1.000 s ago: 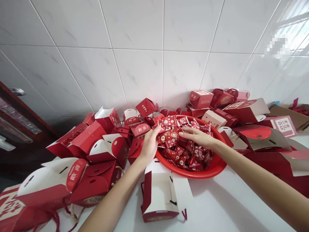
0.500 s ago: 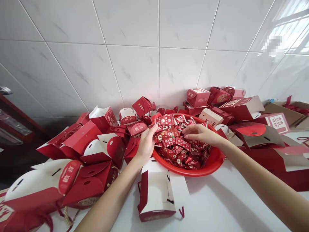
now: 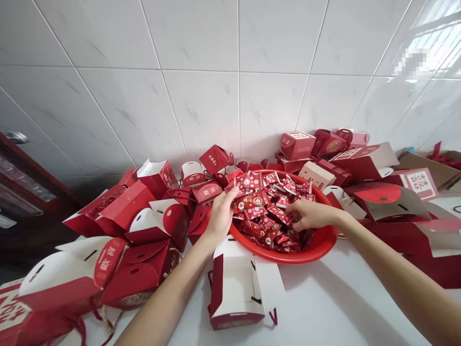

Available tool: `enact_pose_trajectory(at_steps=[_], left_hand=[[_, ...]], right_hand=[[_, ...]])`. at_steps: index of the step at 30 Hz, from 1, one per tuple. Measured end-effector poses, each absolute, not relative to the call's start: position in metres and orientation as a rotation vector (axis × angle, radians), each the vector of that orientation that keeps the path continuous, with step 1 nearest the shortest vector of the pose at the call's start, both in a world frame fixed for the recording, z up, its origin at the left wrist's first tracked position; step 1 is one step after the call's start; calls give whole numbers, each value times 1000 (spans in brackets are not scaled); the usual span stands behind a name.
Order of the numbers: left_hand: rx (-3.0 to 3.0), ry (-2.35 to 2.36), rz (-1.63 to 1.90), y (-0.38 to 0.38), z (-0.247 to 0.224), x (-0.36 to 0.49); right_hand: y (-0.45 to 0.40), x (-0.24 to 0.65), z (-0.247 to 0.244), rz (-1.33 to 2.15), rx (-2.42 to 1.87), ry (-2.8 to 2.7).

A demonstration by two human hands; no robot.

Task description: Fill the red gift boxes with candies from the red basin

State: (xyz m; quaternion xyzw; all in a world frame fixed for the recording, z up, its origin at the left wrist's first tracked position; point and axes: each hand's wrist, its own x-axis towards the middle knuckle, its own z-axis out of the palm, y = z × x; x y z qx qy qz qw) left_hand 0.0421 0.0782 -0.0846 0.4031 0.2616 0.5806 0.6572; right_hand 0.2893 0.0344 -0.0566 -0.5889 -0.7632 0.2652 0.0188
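A red plastic basin point(image 3: 288, 257) is heaped with small red wrapped packets point(image 3: 257, 227). At its left side, my left hand point(image 3: 221, 214) is closed on some of the larger patterned packets point(image 3: 249, 181), thumb on top. My right hand point(image 3: 306, 215) reaches into the right part of the heap with its fingers curled down; whatever its fingertips hold is hidden among the packets. Just in front of the basin lies an open box point(image 3: 237, 288), dark red outside and white inside, with its flaps spread and a dark red cord at its side.
Many red and white gift boxes crowd the left side point(image 3: 122, 206) and the right side point(image 3: 378, 197). More stand along the tiled wall point(image 3: 201, 110) behind the basin. A brown carton point(image 3: 427, 168) sits at the far right, and a door with a metal handle point(image 3: 16, 138) is at the left.
My right hand has moved slightly right and down into the heap, and its fingers have curled in. My left hand stays at the packets on the left. The view has shifted slightly.
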Motion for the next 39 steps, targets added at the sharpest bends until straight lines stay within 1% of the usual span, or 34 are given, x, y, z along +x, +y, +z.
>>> enact_pose_trajectory(at_steps=[5,15,19,22,25,28,32,39], left_hand=[[911,619,1331,81,-89,41],[894,613,1324,79,-85,42],[923,604,1305,78,-84,42],[925,596,1302,77,-84,42],[889,599,1326,77,-82,42],[818,639,1366,76,-78,42],[707,718,1376,76,-74,41],[694,730,1369,73,-72,42]], right_hand=[[37,304,-52,807,-1718,-2239],[39,309,-42,945,-1516,-1998],[42,310,-40,1029,-1486,-2037],[45,312,-37,1121,-1478,-2171],[53,312,-35,896,-1498,-2230],[66,308,-36,652,-1504,-2166],[81,292,-44,552,-1496,-2147],[85,264,-70,534,-1460,-2173]])
